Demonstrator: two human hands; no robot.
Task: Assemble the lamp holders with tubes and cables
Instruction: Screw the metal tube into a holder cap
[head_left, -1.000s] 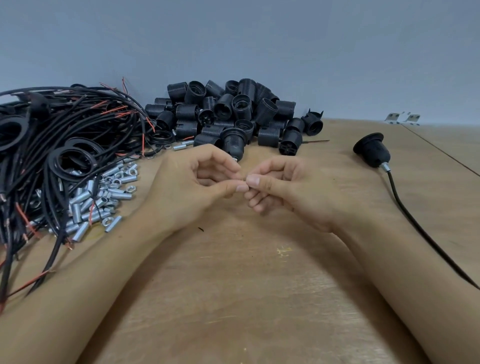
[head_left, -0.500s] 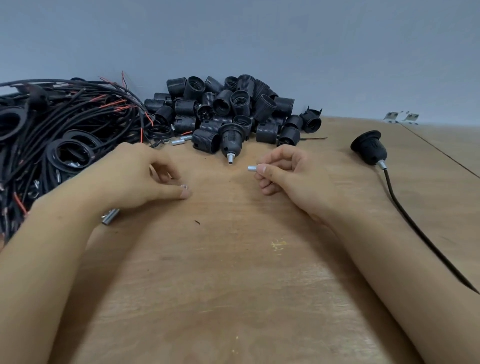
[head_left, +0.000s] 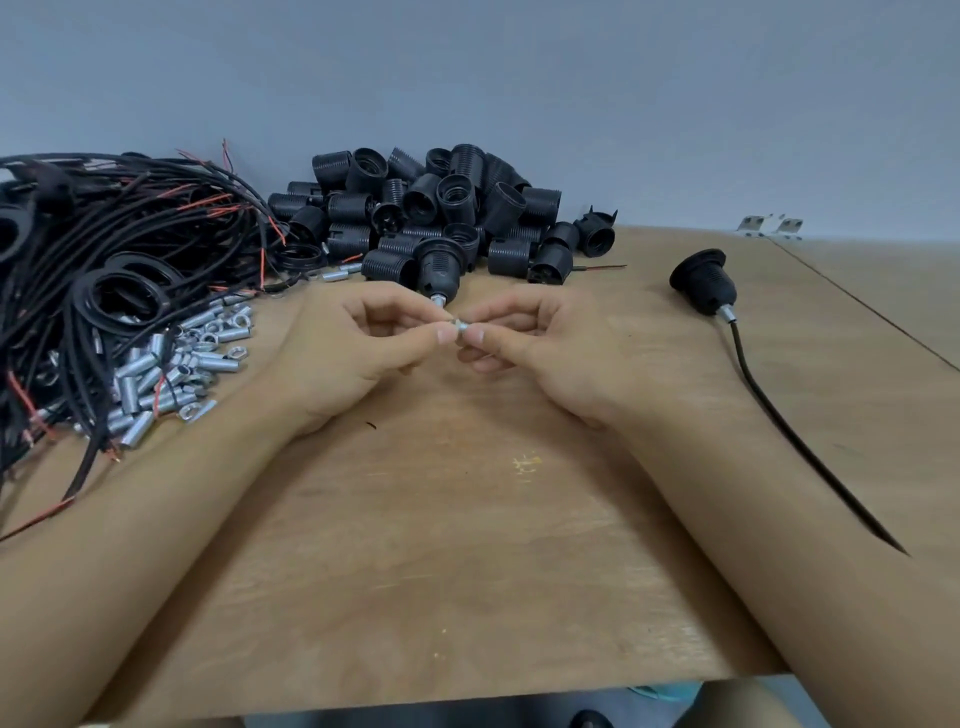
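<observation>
**Nut meets tube at centre counter**

With both fingertips pinched together, my left hand (head_left: 363, 348) and right hand (head_left: 540, 348) clamp one small threaded metal tube (head_left: 461, 327) just above the counter (head_left: 467, 545), probably steadying it to thread a nut on.

Left hand (head_left: 358, 353), right hand (head_left: 540, 348) pinch small metal tube (head_left: 461, 327) together above table (head_left: 467, 545).

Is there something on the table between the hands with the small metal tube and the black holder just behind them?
Nothing visible. Both hands, left and right, pinch the tube just in front of the holder, whose metal tip points at them. Only bare table lies between.
</observation>
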